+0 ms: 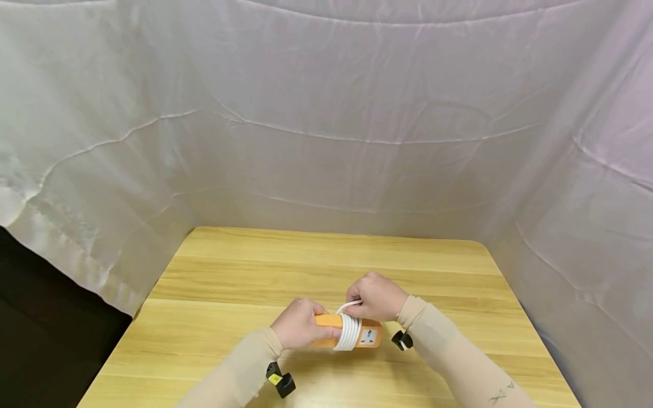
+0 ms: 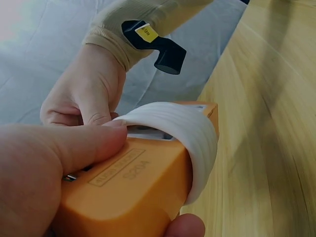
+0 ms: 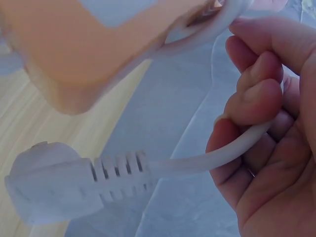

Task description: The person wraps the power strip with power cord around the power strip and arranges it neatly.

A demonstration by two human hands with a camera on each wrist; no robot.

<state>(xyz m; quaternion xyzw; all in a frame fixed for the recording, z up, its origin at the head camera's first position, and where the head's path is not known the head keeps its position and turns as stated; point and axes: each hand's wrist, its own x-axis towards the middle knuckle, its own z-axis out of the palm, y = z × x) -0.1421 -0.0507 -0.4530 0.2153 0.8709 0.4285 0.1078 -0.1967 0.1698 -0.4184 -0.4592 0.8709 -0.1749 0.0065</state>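
An orange power strip [image 1: 326,321] with white sockets is held over the table by my left hand [image 1: 300,324], thumb on its top face and a fingertip below in the left wrist view. Several turns of white cord [image 1: 349,333] wrap around its middle, side by side. My right hand [image 1: 378,297], at the strip's far side, grips the cord's free end with curled fingers. In the right wrist view, a white plug [image 3: 54,182] hangs from the cord beyond those fingers. Raised lettering marks the strip's orange casing [image 2: 128,173] near my left thumb.
A wood-grain table [image 1: 245,272] lies beneath both hands. Pale grey cloth [image 1: 326,164] hangs behind it and along both sides. Black camera mounts [image 1: 280,381] stick out from the beige sleeves at each wrist. A dark area [image 1: 46,328] shows at the left.
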